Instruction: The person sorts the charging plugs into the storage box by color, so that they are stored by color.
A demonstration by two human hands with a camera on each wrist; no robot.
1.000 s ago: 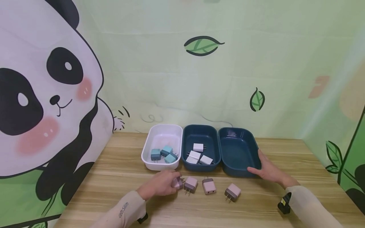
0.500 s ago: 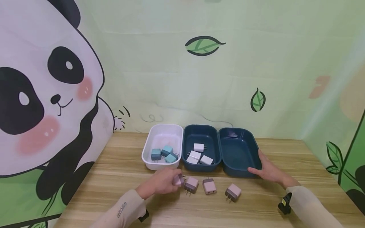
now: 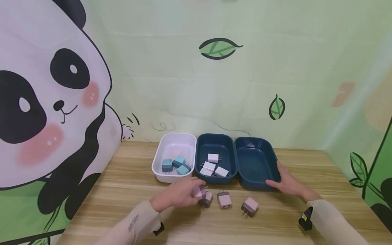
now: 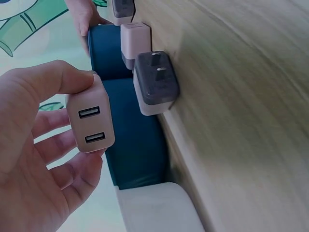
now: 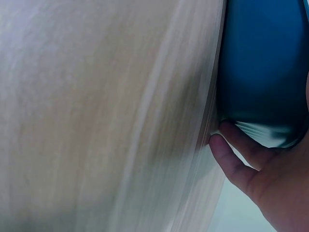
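Observation:
My left hand [image 3: 179, 193] pinches a pink-and-grey USB charger plug [image 4: 91, 121] between thumb and fingers, just above the table; its two USB ports face the left wrist camera. Right behind it a second pink-and-grey plug [image 3: 207, 200] lies on the table, partly covered in the head view. Two more such plugs, one prongs-back [image 3: 224, 201] and one prongs-forward [image 3: 250, 206], lie further right. My right hand [image 3: 289, 183] rests at the near right corner of the right-hand dark blue bin [image 3: 257, 163], thumb on its front and fingers stretched along its side.
Left of that bin stand a second dark blue bin [image 3: 214, 143] with several white plugs [image 3: 209, 166] and a white bin [image 3: 174, 140] with teal plugs [image 3: 167, 165]. The three bins touch in a row. A panda-printed backdrop [image 3: 183, 85] rises behind the wooden table [image 3: 208, 224].
My left hand has lifted the leftmost pink plug off the table and moved it to the right, over the neighbouring plug. The right hand and the bins have stayed put.

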